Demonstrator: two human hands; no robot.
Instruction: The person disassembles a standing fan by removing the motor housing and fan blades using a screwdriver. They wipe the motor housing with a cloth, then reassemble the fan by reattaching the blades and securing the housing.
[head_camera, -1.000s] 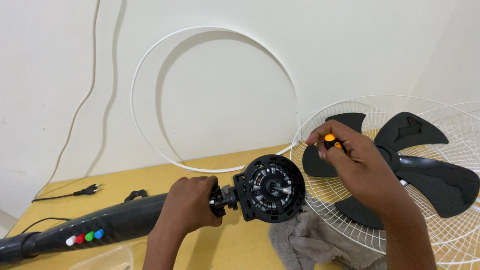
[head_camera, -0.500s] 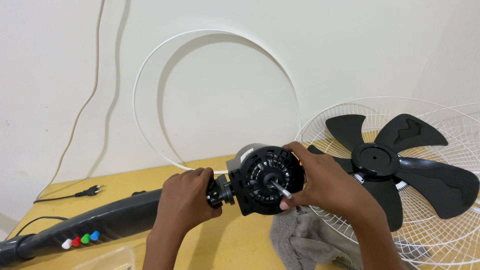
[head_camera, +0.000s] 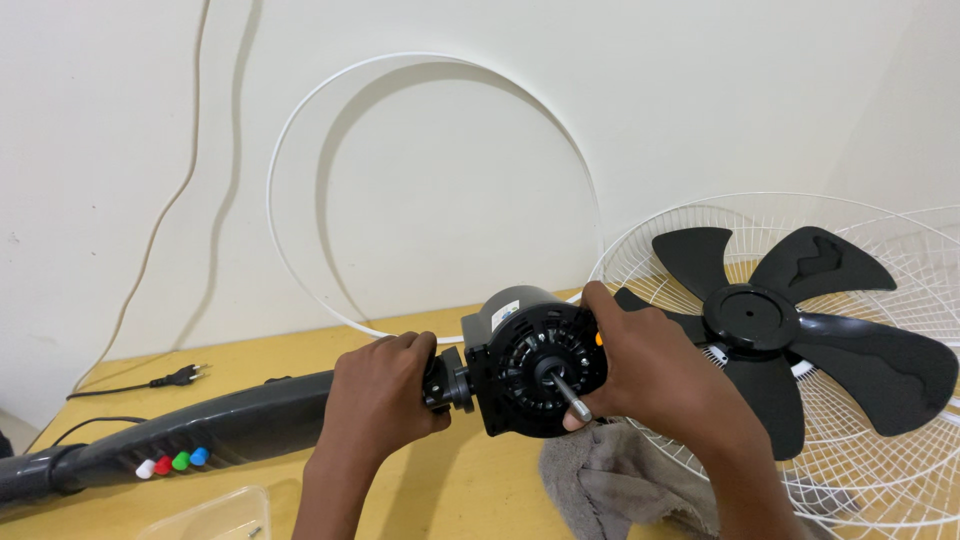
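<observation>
A black fan motor (head_camera: 530, 365) with a steel shaft (head_camera: 570, 398) pointing toward me sits at the end of a dark grey fan body (head_camera: 200, 430) lying on the yellow table (head_camera: 240, 360). My left hand (head_camera: 385, 395) grips the neck joint just behind the motor. My right hand (head_camera: 650, 375) wraps the motor's right side, with a small orange part (head_camera: 598, 339) showing under its fingers and the thumb by the shaft tip. A black fan blade (head_camera: 800, 330) rests on a white wire grille (head_camera: 900, 470) at the right.
A white plastic ring (head_camera: 300, 150) leans on the wall behind. A grey cloth (head_camera: 620, 480) lies under the motor. Coloured push buttons (head_camera: 172, 463) sit on the fan body. A clear plastic tray (head_camera: 215, 515) is at the front left; a black plug (head_camera: 185, 375) and cord are at the back left.
My right hand came from the blade hub, where it held a small orange thing, down to the motor and now clasps its right side. My left hand stayed on the neck.
</observation>
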